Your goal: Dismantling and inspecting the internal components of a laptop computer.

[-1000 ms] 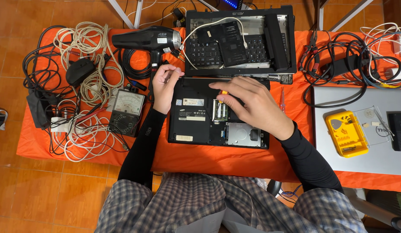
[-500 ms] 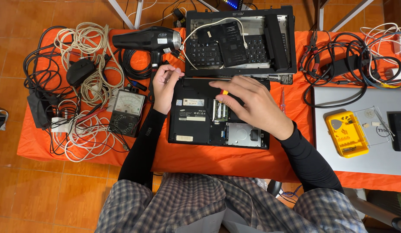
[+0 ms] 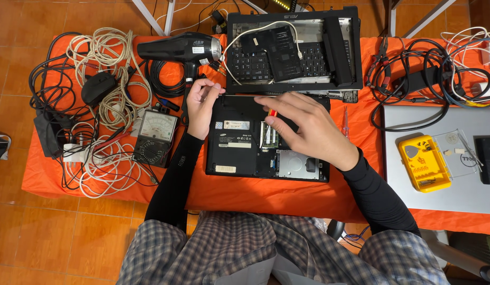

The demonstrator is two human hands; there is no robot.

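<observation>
Fingers of right hand hold screwdriver tip-down on laptop.

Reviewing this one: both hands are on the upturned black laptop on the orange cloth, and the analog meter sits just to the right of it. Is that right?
Not quite. The head view shows the analog meter to the left of the black laptop, beside the left hand's forearm. The rest holds: the left hand grips the laptop's upper left corner, and the right hand rests over its open underside on the orange cloth.
</observation>
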